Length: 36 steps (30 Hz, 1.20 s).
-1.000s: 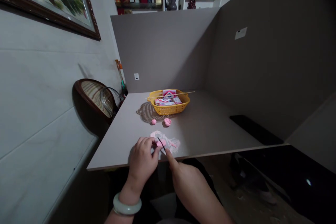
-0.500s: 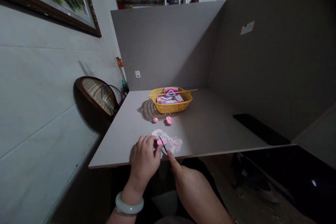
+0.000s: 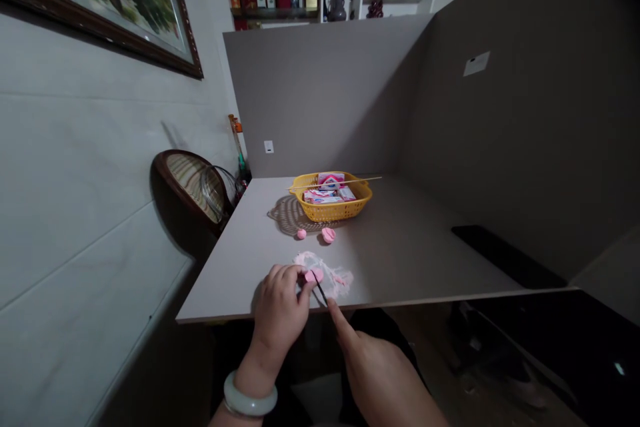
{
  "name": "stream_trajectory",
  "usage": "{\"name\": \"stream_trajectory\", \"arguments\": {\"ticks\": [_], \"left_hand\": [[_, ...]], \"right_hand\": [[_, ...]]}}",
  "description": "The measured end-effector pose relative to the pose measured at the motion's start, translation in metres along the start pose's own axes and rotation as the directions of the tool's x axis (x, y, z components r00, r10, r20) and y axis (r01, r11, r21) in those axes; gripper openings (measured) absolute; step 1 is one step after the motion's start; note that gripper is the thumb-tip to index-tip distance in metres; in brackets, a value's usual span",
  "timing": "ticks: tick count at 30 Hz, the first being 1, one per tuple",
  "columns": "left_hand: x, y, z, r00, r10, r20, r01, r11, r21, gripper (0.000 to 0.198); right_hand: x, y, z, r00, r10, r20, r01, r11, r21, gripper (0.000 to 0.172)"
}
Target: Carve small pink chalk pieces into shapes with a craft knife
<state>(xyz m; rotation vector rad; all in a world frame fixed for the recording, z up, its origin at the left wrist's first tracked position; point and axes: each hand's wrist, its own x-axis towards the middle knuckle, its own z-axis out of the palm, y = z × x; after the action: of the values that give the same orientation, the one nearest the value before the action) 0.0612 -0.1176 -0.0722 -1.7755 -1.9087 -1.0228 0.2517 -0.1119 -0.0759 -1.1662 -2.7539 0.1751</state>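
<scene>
Near the table's front edge, my left hand [image 3: 283, 300] pinches a small pink piece [image 3: 314, 275] that looks like soap or clay between thumb and fingers. My right hand [image 3: 357, 343] grips a thin dark knife [image 3: 320, 289], forefinger stretched along its back. The blade's tip touches the top of the pink piece. Pale pink shavings [image 3: 343, 280] are spread on the table under and beside it. Farther back lie a small pink ball [image 3: 301, 234] and a larger pink lump [image 3: 329, 235] with grooves. My right hand's other fingers are hidden.
A yellow basket [image 3: 333, 212] with several pink-and-white boxes stands farther back, a thin stick [image 3: 350, 181] across its rim. Grey panels [image 3: 325, 100] rise behind and to the right. A dark flat object [image 3: 505, 257] lies along the right edge. A round wooden stool [image 3: 193, 187] leans at the left.
The whole view has shifted slightly, so everything sits a little lower and to the right. Both hands keep their hold, with the knife still on the pink piece.
</scene>
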Motion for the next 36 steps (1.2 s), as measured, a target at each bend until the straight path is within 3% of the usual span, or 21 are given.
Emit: {"name": "stream_trajectory", "arguments": {"ticks": [3, 9, 13, 16, 21, 29, 33, 36], "left_hand": [[0.001, 0.001, 0.000, 1.000, 0.004, 0.000, -0.004, 1.000, -0.009, 0.009], [0.002, 0.001, 0.000, 1.000, -0.019, 0.023, 0.019, 1.000, -0.002, 0.008], [0.000, -0.001, -0.001, 0.999, -0.023, 0.043, 0.025, 0.999, -0.046, 0.009], [0.001, -0.001, -0.002, 0.998, -0.003, 0.056, 0.006, 0.998, -0.063, 0.010], [0.004, 0.000, -0.004, 0.999, -0.003, 0.054, 0.005, 0.999, -0.039, 0.009], [0.000, -0.001, -0.002, 0.998, -0.007, 0.054, 0.011, 0.998, -0.065, 0.008], [0.003, 0.001, -0.002, 0.998, -0.015, 0.064, 0.018, 0.999, -0.034, 0.006], [0.003, 0.000, -0.002, 0.998, -0.032, 0.045, 0.032, 0.999, -0.009, 0.007]], "right_hand": [[-0.006, 0.005, 0.003, 0.999, -0.013, -0.047, 0.013, 1.000, 0.013, 0.092], [0.021, -0.005, -0.017, 0.995, 0.022, -0.096, -0.017, 0.999, 0.052, 0.085], [-0.003, 0.002, -0.007, 0.999, -0.032, -0.041, 0.035, 0.997, 0.068, 0.082], [-0.011, 0.003, -0.003, 0.998, -0.010, -0.068, 0.015, 0.998, 0.068, 0.080], [0.022, -0.005, -0.014, 0.992, 0.022, -0.122, -0.009, 0.994, 0.104, 0.078], [-0.012, 0.012, 0.016, 0.991, -0.029, -0.134, 0.034, 0.999, 0.032, 0.090], [0.014, 0.001, -0.009, 1.000, 0.015, -0.007, -0.015, 1.000, 0.005, 0.086], [0.025, -0.006, -0.021, 1.000, 0.015, 0.001, -0.015, 1.000, 0.010, 0.084]]}}
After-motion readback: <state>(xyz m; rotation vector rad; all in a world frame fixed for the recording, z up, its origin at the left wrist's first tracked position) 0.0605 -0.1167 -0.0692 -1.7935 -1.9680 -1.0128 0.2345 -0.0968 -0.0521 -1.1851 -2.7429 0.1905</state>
